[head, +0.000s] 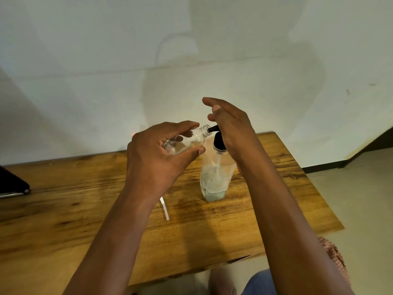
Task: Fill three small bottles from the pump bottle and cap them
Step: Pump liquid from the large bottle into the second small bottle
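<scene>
A clear pump bottle (214,177) with a black pump head (219,141) stands on the wooden table (63,220), with a little pale liquid at its bottom. My left hand (157,158) grips a small clear bottle (187,141), tilted on its side, its uncapped mouth against the black nozzle tip. My right hand (229,126) rests on top of the pump head, palm down, fingers straight and spread. No other small bottles or caps are visible.
A thin white strip (164,208) lies on the table below my left wrist. A dark flat object (12,184) sits at the table's left edge. A pale wall stands behind the table; floor shows to the right.
</scene>
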